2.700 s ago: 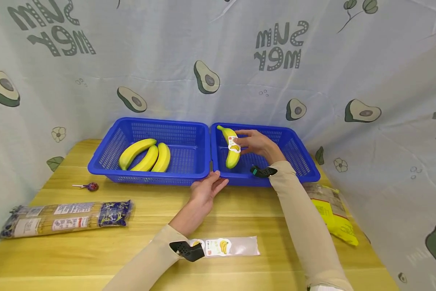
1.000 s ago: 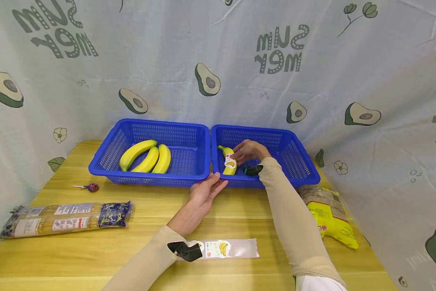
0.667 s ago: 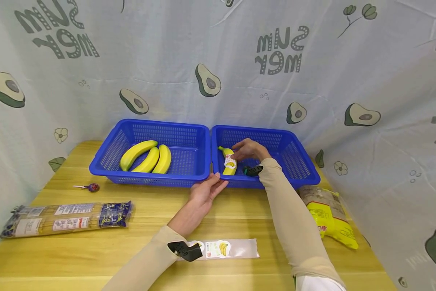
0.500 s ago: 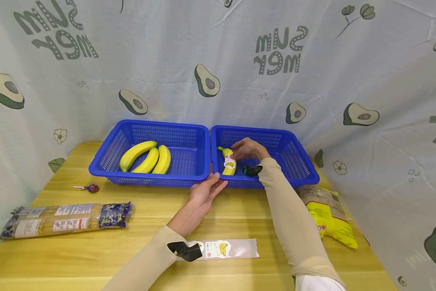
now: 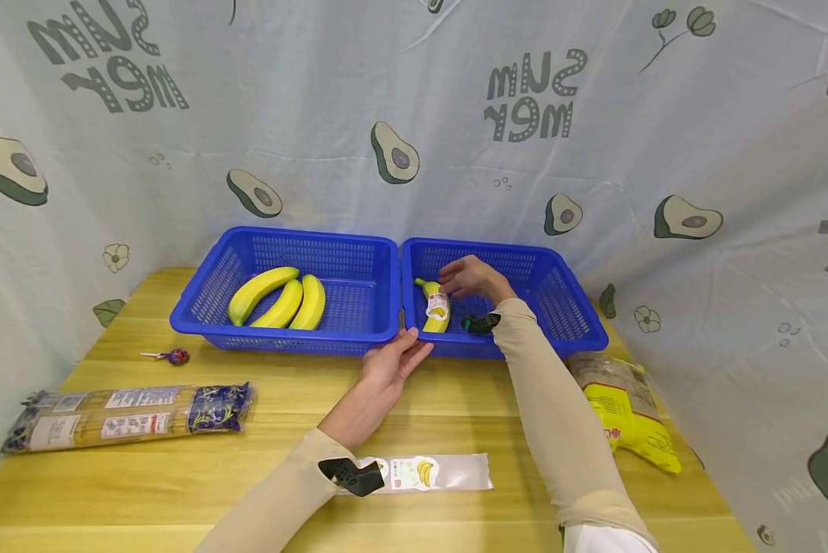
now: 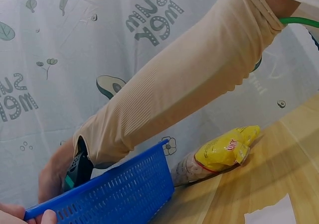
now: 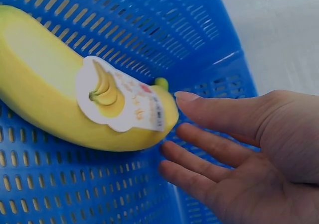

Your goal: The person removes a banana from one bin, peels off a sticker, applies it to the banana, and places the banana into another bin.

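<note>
Watching from afar, I judge the step in hand to be settling the labelled banana (image 7: 60, 97) into the right-hand basket (image 5: 573, 311). It lies along that basket's left edge, stem toward the far-left corner. The right hand (image 5: 476, 276) has its fingers released, extended just beside the banana; I can't tell whether the thumb touches it. The left hand (image 5: 385, 369) pinches the basket's near-left corner. Next, I'd say, calls for raising the right hand clear without nudging the banana (a label strip (image 5: 417, 474) lies toward the worktop's (image 5: 269, 499) near edge). The banana looks smooth and yellow, greenish at the stem, its white sticker (image 7: 114, 97) bent around the curve.
</note>
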### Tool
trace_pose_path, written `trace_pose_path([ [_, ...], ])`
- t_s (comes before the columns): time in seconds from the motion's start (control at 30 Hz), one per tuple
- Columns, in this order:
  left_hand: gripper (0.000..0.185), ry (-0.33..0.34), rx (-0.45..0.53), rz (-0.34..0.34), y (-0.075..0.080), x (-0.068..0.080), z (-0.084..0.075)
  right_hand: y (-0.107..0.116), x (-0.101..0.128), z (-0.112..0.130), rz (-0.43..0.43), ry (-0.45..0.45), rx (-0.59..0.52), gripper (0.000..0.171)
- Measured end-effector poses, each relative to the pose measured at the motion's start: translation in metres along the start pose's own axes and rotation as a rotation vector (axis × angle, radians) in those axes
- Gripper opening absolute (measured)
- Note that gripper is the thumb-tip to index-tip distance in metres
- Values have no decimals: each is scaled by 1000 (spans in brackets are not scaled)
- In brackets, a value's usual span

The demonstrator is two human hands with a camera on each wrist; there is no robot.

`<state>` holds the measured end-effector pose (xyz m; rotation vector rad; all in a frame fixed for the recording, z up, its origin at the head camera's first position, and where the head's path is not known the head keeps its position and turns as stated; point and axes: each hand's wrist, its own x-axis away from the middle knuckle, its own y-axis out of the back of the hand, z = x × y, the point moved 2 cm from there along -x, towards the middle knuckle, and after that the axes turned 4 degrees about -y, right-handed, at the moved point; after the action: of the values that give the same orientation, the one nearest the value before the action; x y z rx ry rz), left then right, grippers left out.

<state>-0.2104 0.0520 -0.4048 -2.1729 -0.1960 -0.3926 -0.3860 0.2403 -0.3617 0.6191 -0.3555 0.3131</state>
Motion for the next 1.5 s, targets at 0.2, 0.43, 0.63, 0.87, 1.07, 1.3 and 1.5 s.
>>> trace_pose_path([
  [0.2,11,19,19,14,1,2,0,4,8,8,-16,63,85,60],
  [0.43,11,41,16,51,4,7,-2,6,20,20,-10,158,153,61],
  [0.63,14,58,31,57,5,8,-3,2,25,28,-35,197,229,63],
  [0.87,12,81,6,112,9,11,-11,-2,40,42,-54,257,270,64],
  [1.07,20,121,-79,220,14,19,-22,-6,57,56,-48,343,290,60],
  [1.3,28,139,-200,239,28,28,-32,-23,70,76,-58,443,320,58],
  [1.5,32,141,-346,272,43,38,-46,-36,79,94,-76,509,321,57],
])
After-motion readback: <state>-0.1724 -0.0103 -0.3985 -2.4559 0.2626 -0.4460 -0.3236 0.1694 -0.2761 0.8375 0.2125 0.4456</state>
